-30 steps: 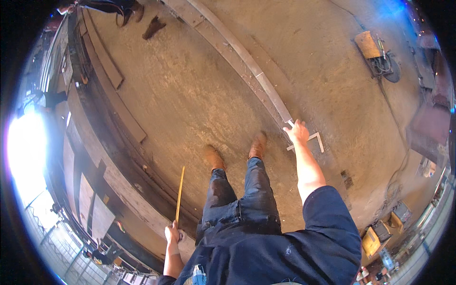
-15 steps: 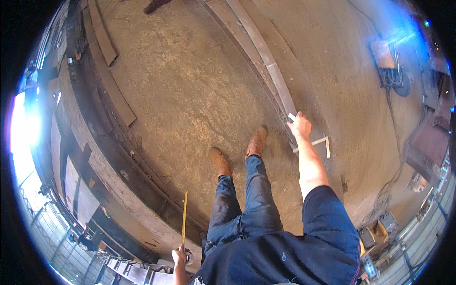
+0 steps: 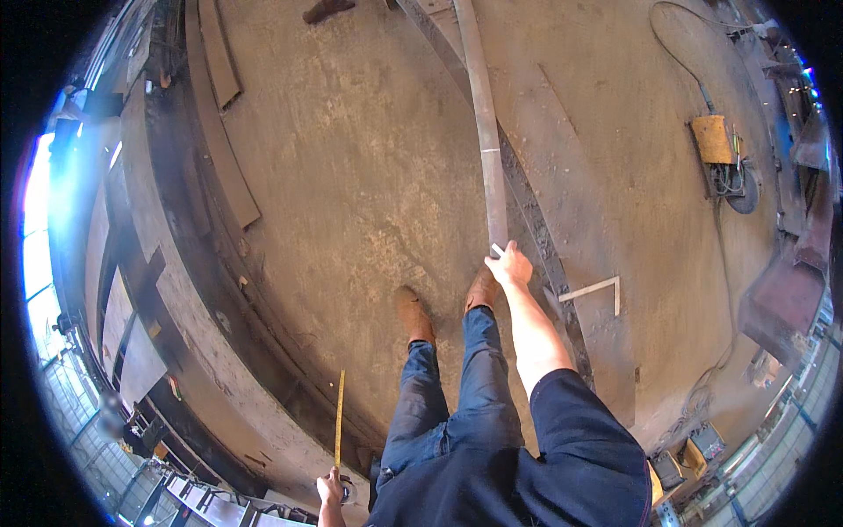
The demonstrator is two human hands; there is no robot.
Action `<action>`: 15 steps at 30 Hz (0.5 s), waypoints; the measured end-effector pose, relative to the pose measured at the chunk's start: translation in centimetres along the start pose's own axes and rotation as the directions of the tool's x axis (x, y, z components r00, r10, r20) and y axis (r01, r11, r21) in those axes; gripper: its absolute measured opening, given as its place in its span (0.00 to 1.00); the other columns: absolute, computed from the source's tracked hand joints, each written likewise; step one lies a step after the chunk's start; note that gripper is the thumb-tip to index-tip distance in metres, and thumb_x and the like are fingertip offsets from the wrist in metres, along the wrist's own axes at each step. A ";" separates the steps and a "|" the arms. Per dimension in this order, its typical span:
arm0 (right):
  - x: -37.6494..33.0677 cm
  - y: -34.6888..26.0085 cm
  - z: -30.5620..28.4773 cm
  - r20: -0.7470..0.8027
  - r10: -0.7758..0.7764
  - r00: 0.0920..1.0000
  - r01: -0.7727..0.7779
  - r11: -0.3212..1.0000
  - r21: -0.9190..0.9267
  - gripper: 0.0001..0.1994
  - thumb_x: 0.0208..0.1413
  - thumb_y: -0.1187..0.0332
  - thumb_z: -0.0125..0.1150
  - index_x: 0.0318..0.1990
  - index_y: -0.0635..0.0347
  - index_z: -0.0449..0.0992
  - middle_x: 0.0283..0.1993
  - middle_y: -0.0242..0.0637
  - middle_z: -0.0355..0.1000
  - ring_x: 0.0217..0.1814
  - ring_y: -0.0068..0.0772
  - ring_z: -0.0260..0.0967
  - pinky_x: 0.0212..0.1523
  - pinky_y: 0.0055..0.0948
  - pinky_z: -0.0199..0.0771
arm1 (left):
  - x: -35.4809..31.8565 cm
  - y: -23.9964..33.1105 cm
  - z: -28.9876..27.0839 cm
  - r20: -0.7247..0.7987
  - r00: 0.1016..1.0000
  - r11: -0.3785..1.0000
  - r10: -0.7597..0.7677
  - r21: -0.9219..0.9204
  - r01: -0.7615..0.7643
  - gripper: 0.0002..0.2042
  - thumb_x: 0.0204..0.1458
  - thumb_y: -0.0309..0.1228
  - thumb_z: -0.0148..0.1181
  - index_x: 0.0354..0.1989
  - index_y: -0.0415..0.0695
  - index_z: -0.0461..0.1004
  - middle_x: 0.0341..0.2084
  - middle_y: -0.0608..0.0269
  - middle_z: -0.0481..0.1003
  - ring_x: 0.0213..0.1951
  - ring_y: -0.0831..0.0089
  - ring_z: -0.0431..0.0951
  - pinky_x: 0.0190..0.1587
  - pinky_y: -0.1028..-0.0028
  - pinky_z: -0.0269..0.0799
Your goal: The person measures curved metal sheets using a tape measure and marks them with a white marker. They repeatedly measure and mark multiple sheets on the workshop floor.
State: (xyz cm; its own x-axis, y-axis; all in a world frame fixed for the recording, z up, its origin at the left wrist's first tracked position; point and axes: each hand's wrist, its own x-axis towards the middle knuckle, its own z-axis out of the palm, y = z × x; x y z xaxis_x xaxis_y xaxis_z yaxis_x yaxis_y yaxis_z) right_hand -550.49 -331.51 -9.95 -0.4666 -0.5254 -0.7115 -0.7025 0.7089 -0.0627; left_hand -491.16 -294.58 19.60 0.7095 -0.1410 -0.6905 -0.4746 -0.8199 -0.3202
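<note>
My right hand (image 3: 510,265) reaches forward and grips the near end of a long grey metal bar (image 3: 485,132) that runs away across the floor. My left hand (image 3: 330,486), low at the bottom edge, holds a tape measure with its yellow blade (image 3: 339,420) sticking straight out ahead. My legs in blue jeans and brown boots (image 3: 414,314) stand between the two hands. A white metal square (image 3: 597,290) lies on the floor just right of my right hand.
The floor is a large rusty steel plate (image 3: 351,193) with a raised curved rim (image 3: 176,290) at the left. Flat steel strips (image 3: 230,158) lie on it. A yellow box with cables (image 3: 713,140) sits at the far right. Crates and clutter (image 3: 694,448) line the lower right.
The view has swung, so the bar now runs nearly straight ahead. My right hand stays on the bar's end. The left hand with the tape blade has dropped toward the bottom edge.
</note>
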 end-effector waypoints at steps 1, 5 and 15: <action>-0.3 -0.5 0.3 -0.004 -0.006 1.000 0.006 1.000 0.001 0.36 0.46 0.43 0.70 0.55 0.60 0.68 0.46 0.50 0.79 0.49 0.49 0.79 0.48 0.43 0.80 | 0.0 -0.6 0.2 0.030 1.000 1.000 -0.008 -0.028 0.009 0.25 0.61 0.46 0.56 0.30 0.32 0.83 0.22 0.50 0.81 0.25 0.60 0.79 0.34 0.63 0.74; -1.4 -2.3 1.1 0.059 -0.060 0.996 0.060 0.998 -0.004 0.43 0.46 0.38 0.68 0.61 0.62 0.65 0.46 0.51 0.79 0.49 0.48 0.79 0.48 0.42 0.80 | 0.3 -3.6 1.2 0.082 0.991 0.991 -0.101 -0.085 0.108 0.25 0.61 0.48 0.55 0.30 0.35 0.84 0.23 0.48 0.81 0.25 0.61 0.78 0.35 0.63 0.73; -4.2 -4.8 3.4 0.005 -0.061 0.998 0.061 0.997 0.041 0.40 0.46 0.36 0.67 0.58 0.60 0.70 0.47 0.49 0.79 0.52 0.49 0.77 0.52 0.45 0.77 | 2.0 -5.9 2.6 -0.011 1.000 0.997 -0.022 -0.080 0.021 0.27 0.61 0.49 0.54 0.27 0.34 0.83 0.21 0.46 0.79 0.24 0.56 0.76 0.35 0.62 0.73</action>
State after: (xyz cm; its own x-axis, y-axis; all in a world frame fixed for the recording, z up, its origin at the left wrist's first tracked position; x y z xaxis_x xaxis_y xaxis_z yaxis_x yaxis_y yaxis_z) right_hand -543.35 -331.15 -9.05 -0.4203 -0.5654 -0.7097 -0.7067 0.6945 -0.1347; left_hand -488.30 -288.59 18.43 0.7256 -0.1291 -0.6759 -0.4166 -0.8642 -0.2821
